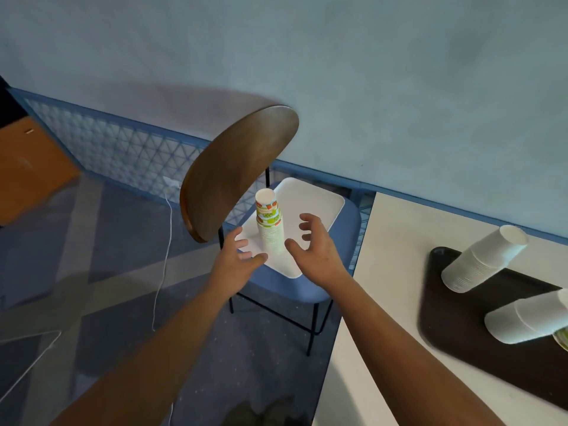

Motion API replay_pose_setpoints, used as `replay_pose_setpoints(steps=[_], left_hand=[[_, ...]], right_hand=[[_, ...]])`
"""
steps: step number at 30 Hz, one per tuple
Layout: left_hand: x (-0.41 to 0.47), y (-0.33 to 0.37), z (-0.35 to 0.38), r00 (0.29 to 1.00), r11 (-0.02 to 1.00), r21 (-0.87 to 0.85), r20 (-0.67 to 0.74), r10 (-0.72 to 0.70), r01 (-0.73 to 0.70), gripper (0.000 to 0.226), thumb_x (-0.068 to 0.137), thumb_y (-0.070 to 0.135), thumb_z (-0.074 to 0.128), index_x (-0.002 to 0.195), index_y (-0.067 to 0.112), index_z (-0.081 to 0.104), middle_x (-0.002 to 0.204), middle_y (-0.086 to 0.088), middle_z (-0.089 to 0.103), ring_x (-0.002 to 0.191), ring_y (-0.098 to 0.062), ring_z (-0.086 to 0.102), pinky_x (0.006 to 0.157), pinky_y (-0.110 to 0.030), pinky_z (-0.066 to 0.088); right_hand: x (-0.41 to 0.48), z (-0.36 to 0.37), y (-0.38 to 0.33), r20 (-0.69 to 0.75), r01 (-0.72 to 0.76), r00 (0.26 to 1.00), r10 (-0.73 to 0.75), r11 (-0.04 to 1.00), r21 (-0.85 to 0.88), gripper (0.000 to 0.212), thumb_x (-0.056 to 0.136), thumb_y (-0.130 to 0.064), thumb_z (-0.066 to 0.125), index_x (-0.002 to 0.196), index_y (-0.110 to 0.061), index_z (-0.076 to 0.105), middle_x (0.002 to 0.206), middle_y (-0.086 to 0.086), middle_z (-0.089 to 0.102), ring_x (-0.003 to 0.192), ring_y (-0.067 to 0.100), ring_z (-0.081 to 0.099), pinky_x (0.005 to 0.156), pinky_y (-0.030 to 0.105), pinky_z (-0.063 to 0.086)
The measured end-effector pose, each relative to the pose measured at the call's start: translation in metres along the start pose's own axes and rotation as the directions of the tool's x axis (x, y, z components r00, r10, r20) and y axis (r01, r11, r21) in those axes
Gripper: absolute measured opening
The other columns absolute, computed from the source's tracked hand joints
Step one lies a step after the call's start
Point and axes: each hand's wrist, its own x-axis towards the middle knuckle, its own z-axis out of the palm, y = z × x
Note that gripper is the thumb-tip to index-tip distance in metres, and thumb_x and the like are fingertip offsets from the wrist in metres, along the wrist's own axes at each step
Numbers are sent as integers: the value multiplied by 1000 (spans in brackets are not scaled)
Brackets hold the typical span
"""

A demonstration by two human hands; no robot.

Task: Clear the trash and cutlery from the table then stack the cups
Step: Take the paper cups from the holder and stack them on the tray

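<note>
A tall stack of printed paper cups [270, 222] stands upright on a white tray [310, 207] that lies on a blue chair seat. My left hand [236, 256] is just left of the stack's base, fingers spread, holding nothing. On the stack's right, my right hand [313, 244] is open too, fingers curled toward the cups without touching them. Two stacks of white cups, the upper stack [482, 259] and the lower stack [525, 318], sit on a dark tray [455, 339] on the table at the right.
The chair's brown wooden backrest [236, 170] curves up just left of the cups. The white table [384, 302] edge runs beside the chair on the right. A white cable [163, 259] trails over the patterned floor. A blue wall stands behind.
</note>
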Motion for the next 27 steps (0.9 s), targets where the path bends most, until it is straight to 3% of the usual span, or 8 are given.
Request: replay_pose_setpoints(steps=[5,9,12,17,20,22,24,27], left_hand=[[55,0,0,999,1000,15,42,-28,28,102,79,25,90,158,30,27,151,-2,51,131,-24,58,111,-49,48],[110,-10,9,993,990,139,121,17,-33,110,66,57,90,155,35,31,141,11,58,132,-19,57,109,-48,50],[132,-5,18,982,985,159,185,31,-62,84,77,33,87,147,23,42,133,10,61,125,-15,58,98,-28,48],[166,-23,30,985,975,207,163,47,-81,50,90,18,75,137,15,57,128,0,65,127,-24,60,110,-42,48],[172,-24,33,988,973,223,151,33,-67,61,88,8,78,143,15,52,129,0,63,123,-23,62,105,-41,52],[175,-21,40,981,970,229,193,36,-81,75,83,19,86,147,20,47,141,1,59,136,-24,54,116,-43,43],[178,-20,47,973,960,267,230,25,-88,87,81,33,87,153,23,40,149,6,51,143,-17,43,122,-37,29],[185,-21,57,965,975,209,262,12,-69,81,86,31,84,151,33,35,139,15,48,140,-9,43,111,-14,30]], right_hand=[[53,27,-16,23,3,1000,-3,1000,-20,75,91,-34,73,153,-17,33,151,5,47,134,21,49,102,29,43],[90,57,-14,-22,-42,999,41,997,-70,90,87,-36,78,158,-15,26,156,7,40,140,23,42,105,24,33],[108,79,-5,-51,-107,993,104,993,-48,98,83,-44,79,159,-19,22,160,3,36,144,20,37,110,25,29],[127,99,8,-143,-142,981,135,989,-44,62,88,-44,74,141,-28,45,132,-7,60,117,11,57,102,32,51],[135,97,13,-203,-164,966,158,986,-9,55,90,-43,74,135,-28,47,125,-11,63,108,3,58,93,23,51],[141,92,13,-213,-202,956,202,979,23,56,89,-43,74,135,-30,45,124,-14,62,107,2,57,92,21,49],[147,87,18,-219,-234,947,237,971,43,59,88,-44,75,136,-31,42,125,-14,61,109,4,59,93,24,52],[149,82,24,-230,-264,934,273,962,69,58,88,-42,76,135,-28,44,128,-10,63,111,9,62,95,29,54]])
